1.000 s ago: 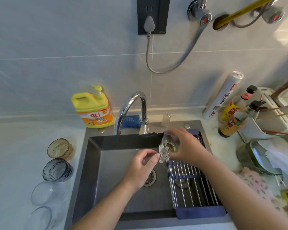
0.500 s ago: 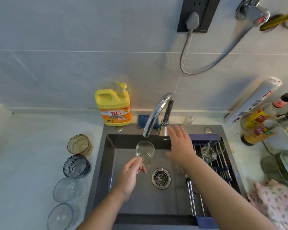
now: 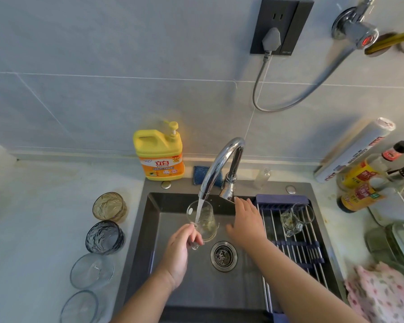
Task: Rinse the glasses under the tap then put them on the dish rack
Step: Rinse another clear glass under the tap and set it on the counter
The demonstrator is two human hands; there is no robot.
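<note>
A glass (image 3: 204, 221) is gripped near its base by the left hand (image 3: 179, 251), whose fingers are curled round it. It is held mouth-up, slightly tilted, over the sink (image 3: 154, 229) and right under the spout of the tap (image 3: 222, 159), from which water (image 3: 198, 210) is seen falling into it. The right hand (image 3: 246, 221) is kept open just right of the glass and apart from it, its straight fingers stretched toward the tap's base, which appears to be touched by the fingertips. The drain (image 3: 223, 255) is seen between the two forearms. The right side of the sink is spanned by the rack (image 3: 296, 248), just beside the right hand, so that hand and forearm lie between the held glass and the rack. A rack glass (image 3: 293, 221), clear, is set on the rack's far end. On the counter (image 3: 33, 217) left of the sink, four more are lined up: an amber glass (image 3: 109, 206), a grey glass (image 3: 104, 237), a third glass (image 3: 92, 271) and a fourth glass (image 3: 79, 307), both clear. A yellow detergent jug (image 3: 160, 152) and a blue sponge (image 3: 200, 174) are placed behind the sink; sauce bottles (image 3: 359, 183) and a pink cloth (image 3: 383, 294) are seen at the right.
</note>
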